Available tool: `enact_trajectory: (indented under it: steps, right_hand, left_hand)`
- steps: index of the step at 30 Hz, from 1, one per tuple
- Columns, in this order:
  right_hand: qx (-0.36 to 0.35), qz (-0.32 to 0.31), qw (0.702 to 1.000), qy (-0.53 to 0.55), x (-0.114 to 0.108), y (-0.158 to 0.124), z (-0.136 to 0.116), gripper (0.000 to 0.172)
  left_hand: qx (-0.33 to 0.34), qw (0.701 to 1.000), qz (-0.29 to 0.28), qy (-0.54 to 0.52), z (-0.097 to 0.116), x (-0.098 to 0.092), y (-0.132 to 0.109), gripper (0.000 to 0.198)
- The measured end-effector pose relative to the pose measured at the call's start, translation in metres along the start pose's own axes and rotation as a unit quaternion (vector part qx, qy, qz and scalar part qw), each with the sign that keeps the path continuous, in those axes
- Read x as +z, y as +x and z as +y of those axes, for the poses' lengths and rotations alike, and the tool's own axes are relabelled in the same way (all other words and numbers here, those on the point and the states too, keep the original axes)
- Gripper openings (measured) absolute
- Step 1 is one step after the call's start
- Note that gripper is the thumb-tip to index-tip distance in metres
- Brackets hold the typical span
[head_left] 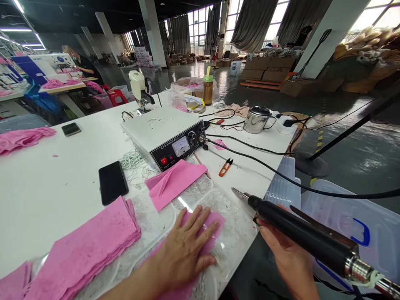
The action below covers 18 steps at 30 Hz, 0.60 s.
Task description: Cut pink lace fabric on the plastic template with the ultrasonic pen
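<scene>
My left hand lies flat with fingers spread, pressing a pink fabric piece onto a clear plastic sheet. In my right hand is a black ultrasonic cutter, a thick handle with a pointed metal tip. Its tip hangs to the right of the fabric, near the table edge, apart from the cloth. A folded pink fabric piece lies just beyond my left hand. To its left sits a stack of pink fabric pieces. My hand covers part of the pressed piece.
A control box with a dial stands mid-table. Orange thread snips, a black phone and a steel mug lie around it. A black cable crosses to the right. Plastic bins stand beside the table.
</scene>
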State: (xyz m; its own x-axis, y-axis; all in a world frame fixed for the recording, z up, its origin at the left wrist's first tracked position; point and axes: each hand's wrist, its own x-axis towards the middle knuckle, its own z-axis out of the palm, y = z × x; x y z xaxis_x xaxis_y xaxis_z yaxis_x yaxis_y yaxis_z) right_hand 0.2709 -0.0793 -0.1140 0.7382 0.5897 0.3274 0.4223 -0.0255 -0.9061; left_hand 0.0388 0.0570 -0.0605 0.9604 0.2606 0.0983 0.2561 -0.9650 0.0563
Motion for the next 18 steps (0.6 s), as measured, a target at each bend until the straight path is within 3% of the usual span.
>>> enact_trajectory:
  steps: [3,6,9,12,15,18]
  right_hand:
    - [0.01,0.045,0.998,0.036,0.008,0.004,-0.008,0.067]
    - [0.0,0.045,0.996,0.083,0.019,0.007,-0.015,0.069]
    - [-0.028,0.049,0.993,0.108,0.032,0.012,-0.02,0.057]
    - [-0.045,0.099,0.983,0.151,0.041,0.024,-0.03,0.039]
    - [-0.013,0.161,0.955,0.249,0.042,0.038,-0.045,0.026]
    - [0.024,0.161,0.919,0.359,0.034,0.047,-0.058,0.021]
  left_hand:
    - [0.003,1.0,-0.011,0.009,0.0,-0.002,0.001,0.068]
    - [0.002,1.0,-0.023,0.012,0.001,-0.003,0.002,0.068]
    - [-0.004,1.0,-0.024,0.006,0.001,-0.003,0.002,0.068]
    - [-0.004,1.0,-0.023,0.002,0.001,-0.003,0.001,0.068]
    - [-0.003,1.0,-0.028,0.0,0.002,-0.004,0.002,0.067]
    - [-0.003,0.999,-0.035,-0.001,0.003,-0.006,0.004,0.067]
